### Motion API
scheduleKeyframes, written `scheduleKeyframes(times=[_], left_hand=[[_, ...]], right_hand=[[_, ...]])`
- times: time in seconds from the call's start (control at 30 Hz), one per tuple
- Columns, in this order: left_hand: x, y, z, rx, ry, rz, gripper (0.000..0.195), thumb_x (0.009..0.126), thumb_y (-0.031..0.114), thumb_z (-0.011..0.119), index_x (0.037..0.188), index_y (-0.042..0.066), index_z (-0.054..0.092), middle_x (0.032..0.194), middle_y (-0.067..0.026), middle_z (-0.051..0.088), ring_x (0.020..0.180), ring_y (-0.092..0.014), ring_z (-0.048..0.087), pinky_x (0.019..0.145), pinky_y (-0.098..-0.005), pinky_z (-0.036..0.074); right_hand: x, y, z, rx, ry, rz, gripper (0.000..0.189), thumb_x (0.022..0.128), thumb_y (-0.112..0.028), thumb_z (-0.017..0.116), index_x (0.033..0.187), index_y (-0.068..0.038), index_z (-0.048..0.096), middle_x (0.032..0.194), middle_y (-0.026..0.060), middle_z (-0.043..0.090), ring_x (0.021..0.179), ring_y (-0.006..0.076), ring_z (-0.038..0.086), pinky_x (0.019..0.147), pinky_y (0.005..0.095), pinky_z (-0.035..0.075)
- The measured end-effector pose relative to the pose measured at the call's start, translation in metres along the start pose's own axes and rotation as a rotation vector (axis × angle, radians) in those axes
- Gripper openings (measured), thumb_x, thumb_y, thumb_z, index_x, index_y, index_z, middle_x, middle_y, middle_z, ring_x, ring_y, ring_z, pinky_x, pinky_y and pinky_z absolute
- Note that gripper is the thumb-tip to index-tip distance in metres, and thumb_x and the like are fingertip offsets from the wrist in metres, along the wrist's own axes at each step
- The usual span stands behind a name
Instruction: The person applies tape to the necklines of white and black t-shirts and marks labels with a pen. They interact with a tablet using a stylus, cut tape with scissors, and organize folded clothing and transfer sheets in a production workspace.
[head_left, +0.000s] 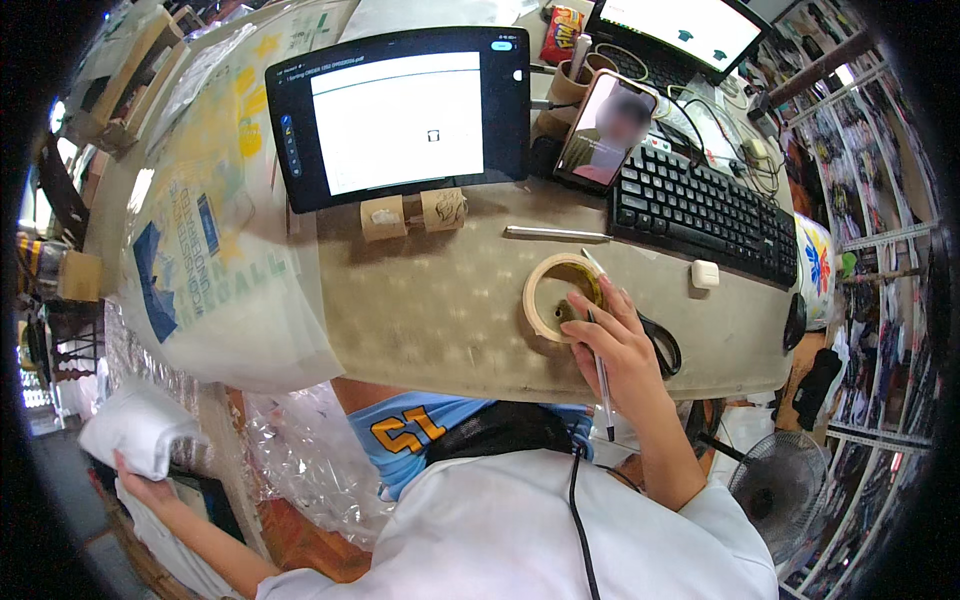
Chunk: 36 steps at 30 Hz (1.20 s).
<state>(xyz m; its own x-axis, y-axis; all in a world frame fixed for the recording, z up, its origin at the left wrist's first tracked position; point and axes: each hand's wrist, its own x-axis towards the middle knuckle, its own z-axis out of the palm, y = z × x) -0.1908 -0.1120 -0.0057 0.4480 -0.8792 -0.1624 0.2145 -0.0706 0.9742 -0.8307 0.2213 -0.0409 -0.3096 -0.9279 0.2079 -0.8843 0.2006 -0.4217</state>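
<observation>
My left hand (146, 486) reaches out at the lower left and grips the edge of a folded white cloth item (139, 431). Its thumb and fingers are partly hidden by the fabric. Over the desk, my right hand (615, 337) holds a pen (601, 375) between its fingers, tip end pointing down towards my lap. The fingertips of that hand rest at a roll of masking tape (534, 300). Partly behind the hand lie black-handled scissors (666, 345). A silver stylus or pen (556, 234) lies above the tape roll.
A tablet (401, 120) leans behind cardboard tubes (444, 210). A smartphone (604, 131) stands beside a black keyboard (705, 210), near a white earbud case (704, 274) and a mouse (795, 322). Plastic bags (247, 315) cover the desk's left side. A fan (776, 487) stands at lower right.
</observation>
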Motion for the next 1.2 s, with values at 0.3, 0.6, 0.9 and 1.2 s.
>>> scheduleKeyframes(times=[0.3, 0.6, 0.9, 1.2], left_hand=[[-0.118, 0.015, 0.113, 0.432, -0.647, 0.198, 0.061, 0.081, 0.027, 0.059, 0.132, -0.003, 0.045, 0.132, -0.0185, 0.049, 0.119, -0.03, 0.049, 0.103, -0.039, 0.036], [-0.291, -0.087, 0.255, 0.897, -1.351, 0.929, 0.046, 0.071, 0.02, 0.069, 0.113, 0.003, 0.057, 0.125, -0.0167, 0.054, 0.122, -0.039, 0.046, 0.105, -0.0521, 0.03], [-0.326, -0.119, 0.278, 0.609, -1.327, 0.941, 0.02, 0.081, 0.014, 0.065, 0.095, 0.004, 0.055, 0.092, -0.0108, 0.057, 0.087, -0.031, 0.056, 0.075, -0.0413, 0.043], [-0.335, -0.137, 0.277, 0.518, -1.202, 0.882, 0.014, 0.083, 0.008, 0.06, 0.094, 0.003, 0.053, 0.09, -0.0119, 0.058, 0.082, -0.032, 0.056, 0.071, -0.0416, 0.043]], right_hand=[[0.009, -0.019, 0.014, 0.175, 0.091, -0.064, 0.028, 0.075, -0.002, 0.068, 0.102, -0.009, 0.063, 0.092, 0.0075, 0.065, 0.109, 0.0296, 0.058, 0.105, 0.0502, 0.034], [0.012, -0.064, 0.02, 0.318, 0.018, -0.173, 0.031, 0.075, -0.005, 0.07, 0.104, -0.007, 0.062, 0.074, 0.0038, 0.058, 0.071, 0.0206, 0.059, 0.097, 0.0457, 0.042], [0.013, -0.075, 0.018, 0.351, 0.014, -0.185, 0.032, 0.074, -0.005, 0.072, 0.105, -0.005, 0.061, 0.072, 0.0044, 0.057, 0.069, 0.0219, 0.057, 0.084, 0.0413, 0.047], [0.013, -0.079, 0.021, 0.352, 0.052, -0.244, 0.034, 0.073, -0.003, 0.072, 0.106, -0.003, 0.062, 0.069, 0.0062, 0.055, 0.067, 0.0236, 0.056, 0.083, 0.0421, 0.048]])
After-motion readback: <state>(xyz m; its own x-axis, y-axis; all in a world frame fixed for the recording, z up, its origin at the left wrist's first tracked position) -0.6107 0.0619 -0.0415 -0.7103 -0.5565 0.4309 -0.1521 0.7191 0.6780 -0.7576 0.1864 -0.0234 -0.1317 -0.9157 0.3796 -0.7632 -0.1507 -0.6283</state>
